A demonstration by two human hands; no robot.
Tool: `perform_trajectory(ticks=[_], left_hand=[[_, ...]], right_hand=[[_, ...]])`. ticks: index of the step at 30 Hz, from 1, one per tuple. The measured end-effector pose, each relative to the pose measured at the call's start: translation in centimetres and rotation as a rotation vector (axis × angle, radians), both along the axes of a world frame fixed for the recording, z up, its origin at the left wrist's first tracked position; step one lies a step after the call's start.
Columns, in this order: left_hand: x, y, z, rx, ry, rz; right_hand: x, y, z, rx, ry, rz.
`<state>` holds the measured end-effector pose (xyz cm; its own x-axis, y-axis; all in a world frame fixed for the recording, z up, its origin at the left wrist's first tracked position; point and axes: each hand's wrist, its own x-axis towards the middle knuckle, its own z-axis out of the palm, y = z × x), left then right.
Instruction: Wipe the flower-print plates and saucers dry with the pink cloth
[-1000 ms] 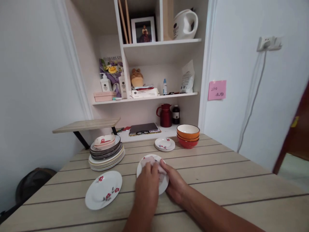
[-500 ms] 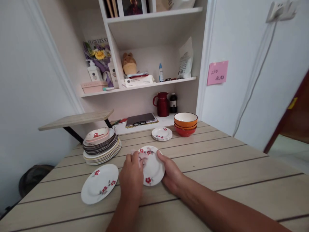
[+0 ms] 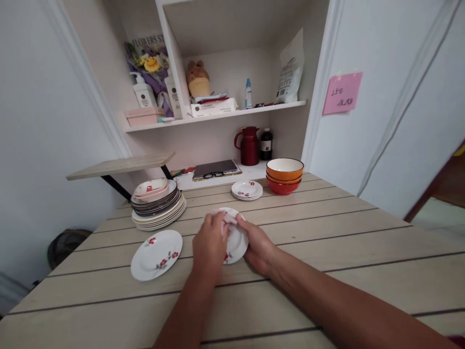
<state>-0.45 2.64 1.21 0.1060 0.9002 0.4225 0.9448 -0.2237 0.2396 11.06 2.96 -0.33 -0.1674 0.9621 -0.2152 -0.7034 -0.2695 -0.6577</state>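
My right hand (image 3: pixel 259 249) grips the right rim of a small white plate (image 3: pixel 238 246) with red flowers, thumb on top and fingers beneath. Bunched in the fingers of my left hand (image 3: pixel 209 245) is a pale thin cloth (image 3: pixel 229 220), possibly a tissue, pressed on the upper part of this plate. My left hand hides the plate's left side. To the left, a larger flowered plate (image 3: pixel 154 257) lies on the table by itself. Beyond my hands sits a short stack of small flowered plates (image 3: pixel 247 189).
A tall pile of plates (image 3: pixel 160 208) topped with small dishes stands at the left, beside a low wooden stand (image 3: pixel 121 167). Stacked orange and red bowls (image 3: pixel 285 177) sit at the back right. Behind them are a red jug (image 3: pixel 250 148), a dark bottle (image 3: pixel 266 145) and a laptop (image 3: pixel 215 168).
My left hand has moved the cloth across the plate, from its left side to the upper right. The right hand keeps its hold. The camera view has tilted down slightly.
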Motion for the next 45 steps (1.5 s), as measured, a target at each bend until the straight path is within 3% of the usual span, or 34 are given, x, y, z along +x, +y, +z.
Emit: perform_trajectory(ticks=[4, 9, 12, 17, 23, 25, 29, 34, 38, 43, 45], left_hand=[[-1.9, 0.9, 0.4, 0.036, -0.120, 0.197], [-1.9, 0.7, 0.2, 0.019, -0.054, 0.237], [-0.5, 0.0, -0.2, -0.010, 0.012, 0.127], [1.6, -0.7, -1.1, -0.027, 0.134, -0.176], [0.8, -0.2, -1.2, 0.047, 0.071, -0.261], [0.0, 0.2, -0.9, 0.051, 0.003, -0.197], [-1.8, 1.1, -0.2, 0.059, -0.160, 0.079], [-2.6, 1.4, 0.0, -0.036, -0.139, 0.244], [-1.1, 0.7, -0.6, -0.093, -0.022, 0.142], [1.5, -0.6, -1.4, -0.058, 0.071, -0.145], [1.9, -0.9, -1.4, -0.053, 0.088, -0.199]], right_hand=[[-0.4, -0.4, 0.0, -0.013, -0.033, -0.015], [0.0, 0.1, 0.1, -0.033, -0.014, -0.098], [0.5, 0.5, 0.3, -0.045, 0.019, -0.137], [0.8, 0.8, 0.0, -0.018, 0.027, -0.104], [0.3, 0.7, -0.6, 0.056, 0.014, -0.033], [-0.1, 0.5, -0.6, 0.074, -0.018, -0.038], [-0.6, 0.1, -0.3, 0.065, -0.042, -0.063], [0.2, 0.6, 0.0, -0.007, -0.037, -0.145], [1.2, 1.4, 0.0, -0.053, -0.029, -0.174], [1.4, 1.6, -0.4, -0.009, -0.012, -0.120], [1.2, 1.4, -0.5, 0.018, -0.003, -0.089]])
